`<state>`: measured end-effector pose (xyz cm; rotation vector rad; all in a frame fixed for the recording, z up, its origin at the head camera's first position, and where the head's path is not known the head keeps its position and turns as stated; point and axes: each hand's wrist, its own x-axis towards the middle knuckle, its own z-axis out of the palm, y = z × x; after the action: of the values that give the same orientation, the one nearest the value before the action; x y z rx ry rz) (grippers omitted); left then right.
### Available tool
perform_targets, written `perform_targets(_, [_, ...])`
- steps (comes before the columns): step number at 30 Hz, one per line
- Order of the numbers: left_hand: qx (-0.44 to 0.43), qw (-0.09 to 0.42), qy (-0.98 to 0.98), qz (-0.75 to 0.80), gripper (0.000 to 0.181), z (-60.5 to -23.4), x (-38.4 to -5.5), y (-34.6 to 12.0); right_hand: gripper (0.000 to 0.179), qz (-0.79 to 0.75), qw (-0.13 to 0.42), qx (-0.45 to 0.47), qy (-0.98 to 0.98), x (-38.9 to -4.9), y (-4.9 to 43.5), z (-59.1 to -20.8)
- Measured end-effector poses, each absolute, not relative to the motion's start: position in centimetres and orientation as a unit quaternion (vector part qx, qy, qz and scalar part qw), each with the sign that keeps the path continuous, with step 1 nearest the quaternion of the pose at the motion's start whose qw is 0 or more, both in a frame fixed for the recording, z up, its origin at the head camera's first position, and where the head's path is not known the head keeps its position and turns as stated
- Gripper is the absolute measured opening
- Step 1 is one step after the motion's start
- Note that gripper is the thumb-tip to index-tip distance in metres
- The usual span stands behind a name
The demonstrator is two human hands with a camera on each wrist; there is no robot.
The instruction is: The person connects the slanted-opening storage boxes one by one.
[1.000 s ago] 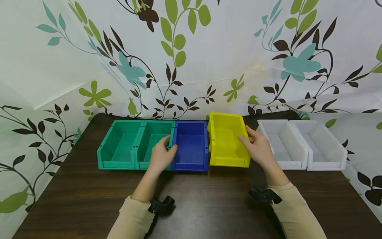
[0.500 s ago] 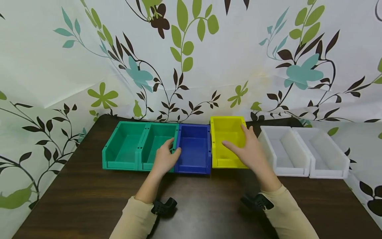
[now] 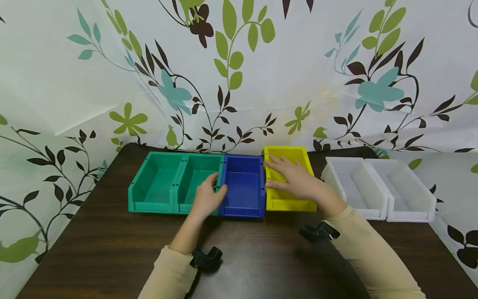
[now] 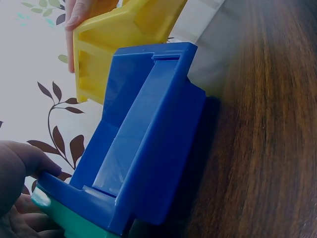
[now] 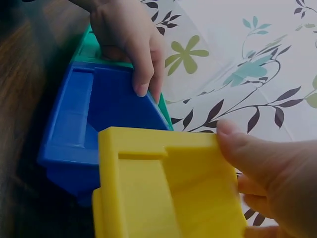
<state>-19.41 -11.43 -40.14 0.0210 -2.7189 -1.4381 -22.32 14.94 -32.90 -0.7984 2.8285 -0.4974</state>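
My left hand (image 3: pixel 210 198) grips the adjoining walls of the blue storage bin (image 3: pixel 243 189) and the green storage bin (image 3: pixel 196 176) to its left. In the left wrist view, the thumb rests on the blue rim. My right hand (image 3: pixel 295 178) reaches across the yellow storage bin (image 3: pixel 291 204) and holds its wall on the side facing the blue bin. The thumb (image 5: pixel 233 136) lies on the yellow rim in the right wrist view, and the fingers (image 5: pixel 252 191) bend below it. The yellow bin stands right beside the blue one, slightly turned.
Another green bin (image 3: pixel 154 182) stands at the left end of the row. To the right, beyond a gap, two white bins (image 3: pixel 356 191) stand side by side. All are on a dark wooden table (image 3: pixel 257 257) against a leaf-patterned cloth (image 3: pixel 157 112).
The right hand has let go of the yellow bin's right side and crossed to its left wall. The yellow bin has come down beside the blue bin. The left hand keeps its hold.
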Motion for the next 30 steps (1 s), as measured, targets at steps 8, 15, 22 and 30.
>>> perform_targets(8, [0.002, 0.030, -0.885, -0.465, 0.060, -40.2, -19.4, -11.5, 0.073, -0.167, 0.124, -0.305, 0.929, -22.9, 14.7, -33.2])
perform_targets(15, [0.003, 0.024, -0.885, -0.465, 0.061, -40.0, -19.4, -11.5, 0.076, -0.147, 0.145, -0.293, 0.934, -23.1, 14.4, -33.8])
perform_targets(22, [0.002, 0.025, -0.885, -0.464, 0.060, -40.2, -19.5, -11.5, 0.076, -0.154, 0.147, -0.291, 0.933, -23.1, 14.5, -34.6])
perform_targets(30, [0.005, 0.025, -0.885, -0.465, 0.060, -40.4, -19.7, -11.5, 0.076, -0.146, 0.151, -0.275, 0.938, -23.0, 14.3, -35.2])
